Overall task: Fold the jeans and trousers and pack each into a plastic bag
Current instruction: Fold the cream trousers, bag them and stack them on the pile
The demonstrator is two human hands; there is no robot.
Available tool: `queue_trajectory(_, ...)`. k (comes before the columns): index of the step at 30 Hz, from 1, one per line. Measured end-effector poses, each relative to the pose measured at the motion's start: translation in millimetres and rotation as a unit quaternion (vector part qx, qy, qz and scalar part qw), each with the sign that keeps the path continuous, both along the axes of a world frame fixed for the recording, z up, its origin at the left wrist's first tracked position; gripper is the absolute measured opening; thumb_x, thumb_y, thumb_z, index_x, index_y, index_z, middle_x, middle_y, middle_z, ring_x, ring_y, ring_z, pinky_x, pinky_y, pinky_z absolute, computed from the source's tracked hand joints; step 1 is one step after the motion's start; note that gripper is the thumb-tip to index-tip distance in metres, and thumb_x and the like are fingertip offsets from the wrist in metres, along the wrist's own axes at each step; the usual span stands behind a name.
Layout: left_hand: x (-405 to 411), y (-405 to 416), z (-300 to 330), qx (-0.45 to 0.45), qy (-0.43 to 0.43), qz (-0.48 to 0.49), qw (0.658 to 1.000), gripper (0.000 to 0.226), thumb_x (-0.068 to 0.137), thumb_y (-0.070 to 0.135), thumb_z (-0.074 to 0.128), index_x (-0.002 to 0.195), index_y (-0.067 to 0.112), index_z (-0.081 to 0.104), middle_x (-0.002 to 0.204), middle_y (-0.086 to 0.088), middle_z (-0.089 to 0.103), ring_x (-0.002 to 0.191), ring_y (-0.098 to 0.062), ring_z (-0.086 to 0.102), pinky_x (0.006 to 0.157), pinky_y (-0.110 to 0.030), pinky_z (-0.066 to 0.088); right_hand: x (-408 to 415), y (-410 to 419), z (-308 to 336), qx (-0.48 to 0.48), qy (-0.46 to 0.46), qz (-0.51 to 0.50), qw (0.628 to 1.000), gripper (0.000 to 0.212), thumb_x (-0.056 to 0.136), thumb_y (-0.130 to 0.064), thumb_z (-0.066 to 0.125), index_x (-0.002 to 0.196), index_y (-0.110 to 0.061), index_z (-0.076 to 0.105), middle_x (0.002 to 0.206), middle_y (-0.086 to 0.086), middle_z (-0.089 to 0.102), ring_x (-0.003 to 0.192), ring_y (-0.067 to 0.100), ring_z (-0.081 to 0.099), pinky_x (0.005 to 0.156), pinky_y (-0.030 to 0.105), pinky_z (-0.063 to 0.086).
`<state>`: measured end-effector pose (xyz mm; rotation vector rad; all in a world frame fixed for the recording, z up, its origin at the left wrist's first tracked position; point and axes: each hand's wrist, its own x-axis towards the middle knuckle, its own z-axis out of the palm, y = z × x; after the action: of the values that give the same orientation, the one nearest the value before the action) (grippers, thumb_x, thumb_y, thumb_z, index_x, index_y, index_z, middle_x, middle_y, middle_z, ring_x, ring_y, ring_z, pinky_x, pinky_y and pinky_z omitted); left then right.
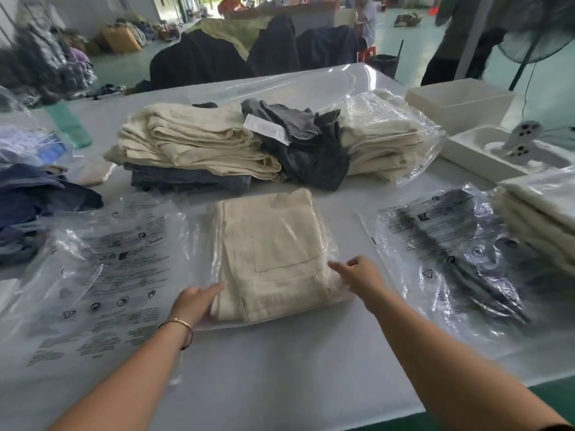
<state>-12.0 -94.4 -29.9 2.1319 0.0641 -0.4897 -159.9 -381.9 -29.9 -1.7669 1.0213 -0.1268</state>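
A folded pair of cream trousers (270, 253) lies in the middle of the white table, inside a clear plastic bag (334, 244) whose film wraps its sides. My left hand (196, 301) rests on the trousers' near left corner, fingers pointing right. My right hand (361, 275) touches the bag film at the near right corner, fingers spread. A stack of empty printed plastic bags (102, 275) lies to the left. Behind are stacked cream trousers (193, 141) over blue jeans (189, 181), and a crumpled dark grey pair (308, 147).
Bagged cream trousers (385, 141) sit at back right, a bagged dark pair (457, 244) and a cream stack (541, 219) at right. Dark blue jeans (37, 200) pile at left. White trays (460, 104) stand far right. A person (451, 38) and a fan (541, 29) are beyond the table.
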Motion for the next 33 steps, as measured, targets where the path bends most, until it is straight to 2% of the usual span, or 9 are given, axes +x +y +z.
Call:
queue_trajectory(3, -1.8, -24.8, 1.6, -0.042, 0.063, 0.046, 0.996, 0.073, 0.047, 0.063, 0.082, 0.094, 0.012, 0.062, 0.090, -0.005, 0.057, 0.079, -0.020, 0.054, 0.068, -0.025, 0.042, 18.8, 9.5, 1.7, 0.047, -0.008, 0.046, 0.998, 0.041, 0.073, -0.042, 0.079, 0.069, -0.015, 0.049, 0.064, -0.003, 0.051, 0.056, 0.011, 0.050, 0.048, 0.020, 0.037)
queue_trajectory(6, -5.7, -48.1, 10.3, -0.089, 0.150, 0.046, 0.984, 0.070, 0.062, 0.044, 0.083, 0.119, 0.007, 0.062, 0.121, -0.010, 0.060, 0.113, -0.028, 0.056, 0.096, -0.039, 0.043, 26.0, 6.5, 4.0, 0.121, 0.023, 0.072, 0.990, 0.032, 0.069, -0.025, 0.081, 0.088, -0.012, 0.059, 0.078, 0.001, 0.058, 0.064, 0.013, 0.056, 0.040, 0.017, 0.038)
queue_trajectory(9, -15.7, -74.3, 35.2, -0.160, 0.235, -0.013, 0.959, 0.029, 0.068, 0.013, 0.071, 0.094, 0.001, 0.067, 0.082, -0.016, 0.072, 0.071, -0.029, 0.070, 0.069, -0.038, 0.058, 24.5, -14.7, 19.6, 0.110, 0.014, 0.095, 0.989, 0.033, 0.068, -0.015, 0.073, 0.098, -0.012, 0.062, 0.084, 0.004, 0.061, 0.067, 0.015, 0.057, 0.050, 0.020, 0.044)
queue_trajectory(14, -43.4, -154.3, 82.9, -0.301, 0.235, -0.083, 0.920, 0.024, 0.072, 0.008, 0.057, 0.086, -0.002, 0.075, 0.085, -0.018, 0.073, 0.061, -0.024, 0.070, 0.053, -0.033, 0.058, -5.0, -92.2, 80.3, -0.047, -0.052, 0.088, 0.994, 0.041, 0.069, -0.019, 0.069, 0.110, -0.023, 0.065, 0.098, 0.008, 0.069, 0.087, 0.027, 0.065, 0.076, 0.040, 0.057)
queue_trajectory(20, -105.7, -269.2, 96.3, -0.397, 0.107, -0.191, 0.891, 0.022, 0.075, -0.001, 0.063, 0.095, -0.003, 0.072, 0.088, -0.017, 0.073, 0.075, -0.025, 0.072, 0.059, -0.030, 0.058, -96.2, -196.7, 138.9, -0.285, -0.013, -0.007, 0.958, 0.062, 0.076, -0.039, 0.066, 0.135, -0.034, 0.051, 0.114, 0.007, 0.068, 0.107, 0.026, 0.061, 0.092, 0.034, 0.042)
queue_trajectory(24, -158.6, -325.8, 65.1, -0.319, 0.141, -0.273, 0.896, 0.024, 0.075, 0.006, 0.067, 0.098, -0.001, 0.065, 0.087, -0.021, 0.072, 0.074, -0.030, 0.068, 0.064, -0.036, 0.057, -166.1, -230.5, 122.0, -0.351, 0.058, -0.125, 0.926, 0.052, 0.075, -0.033, 0.066, 0.126, -0.027, 0.058, 0.109, 0.007, 0.067, 0.106, 0.029, 0.059, 0.089, 0.035, 0.037)
queue_trajectory(25, -169.7, -335.0, 55.0, -0.279, 0.178, -0.292, 0.897, 0.007, 0.080, 0.005, 0.065, 0.086, 0.000, 0.064, 0.074, -0.017, 0.072, 0.063, -0.025, 0.067, 0.056, -0.030, 0.055, -178.1, -233.5, 111.2, -0.364, 0.100, -0.147, 0.914, 0.052, 0.076, -0.030, 0.064, 0.127, -0.026, 0.055, 0.113, 0.007, 0.063, 0.110, 0.029, 0.054, 0.092, 0.038, 0.036)
queue_trajectory(27, -184.5, -349.7, 32.2, -0.172, 0.214, -0.321, 0.906, 0.026, 0.089, 0.007, 0.060, 0.064, 0.009, 0.053, 0.046, -0.001, 0.057, 0.037, -0.012, 0.053, 0.039, -0.017, 0.041, -192.7, -235.8, 88.1, -0.408, 0.173, -0.164, 0.881, 0.053, 0.079, -0.021, 0.059, 0.130, -0.024, 0.048, 0.122, 0.006, 0.053, 0.117, 0.028, 0.044, 0.099, 0.042, 0.032)
queue_trajectory(33, -194.5, -356.3, 2.2, 0.033, 0.085, -0.393, 0.915, 0.036, 0.090, 0.014, 0.063, 0.057, 0.013, 0.048, 0.036, 0.004, 0.051, 0.029, -0.006, 0.046, 0.034, -0.016, 0.036, -184.5, -214.3, 37.6, -0.419, 0.192, 0.052, 0.886, 0.046, 0.083, -0.025, 0.052, 0.128, -0.025, 0.052, 0.135, 0.001, 0.047, 0.125, 0.025, 0.041, 0.108, 0.041, 0.028)
